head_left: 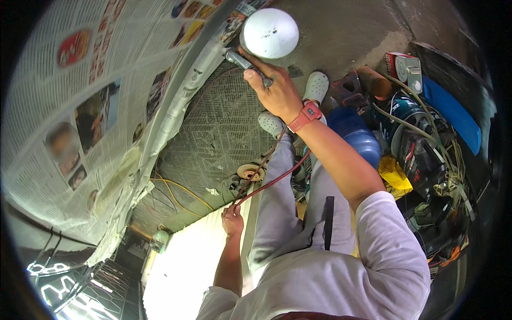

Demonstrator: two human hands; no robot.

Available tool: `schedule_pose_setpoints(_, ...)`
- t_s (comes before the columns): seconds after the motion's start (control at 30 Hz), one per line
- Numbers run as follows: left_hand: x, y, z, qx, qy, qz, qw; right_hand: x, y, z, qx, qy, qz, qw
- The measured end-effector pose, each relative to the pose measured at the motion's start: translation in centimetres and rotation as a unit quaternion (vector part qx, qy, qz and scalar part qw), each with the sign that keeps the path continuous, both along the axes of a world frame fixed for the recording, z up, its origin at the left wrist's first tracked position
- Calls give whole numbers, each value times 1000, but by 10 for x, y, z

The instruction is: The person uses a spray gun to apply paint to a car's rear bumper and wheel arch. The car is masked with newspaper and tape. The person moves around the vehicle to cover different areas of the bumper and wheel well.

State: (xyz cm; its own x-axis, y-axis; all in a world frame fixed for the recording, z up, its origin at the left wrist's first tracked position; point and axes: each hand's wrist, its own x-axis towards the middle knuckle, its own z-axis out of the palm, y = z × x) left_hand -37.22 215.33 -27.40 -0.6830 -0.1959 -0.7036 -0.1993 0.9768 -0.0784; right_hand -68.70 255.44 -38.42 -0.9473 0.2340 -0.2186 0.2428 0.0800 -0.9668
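My right hand (274, 88), with a red watch at the wrist, is wrapped round a silver spray gun (242, 61). A round white cup (270, 33) sits above the knuckles, apparently on the gun. The gun's tip is close to the edge of a panel masked with newspaper (114, 101). Lower down, my left hand (232, 220) is closed on a dark red hose (277, 179). One stretch of hose rises from it past my legs toward my right wrist; where the hose meets the gun is hidden.
Along the right lie a blue water jug (356, 133), a blue plastic piece (450, 113), a yellow bag (394, 176), a red-and-white box (404, 72) and tangled cords. A brake-disc-like part (250, 172) and a yellow cable (184, 194) are on the floor. Bright lights (69, 293) shine lower left.
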Motion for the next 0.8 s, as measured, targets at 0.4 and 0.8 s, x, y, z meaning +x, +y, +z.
schedule_pose_setpoints(0.4, 28, -40, 6, -29, 20, 52, 998, 21, -134, -4, -61, -20, 146, 987)
schedule_pose_setpoints(0.8, 7, 36, -31, -14, -16, -57, 998, 21, -12, -80, -42, -31, -26, 998)
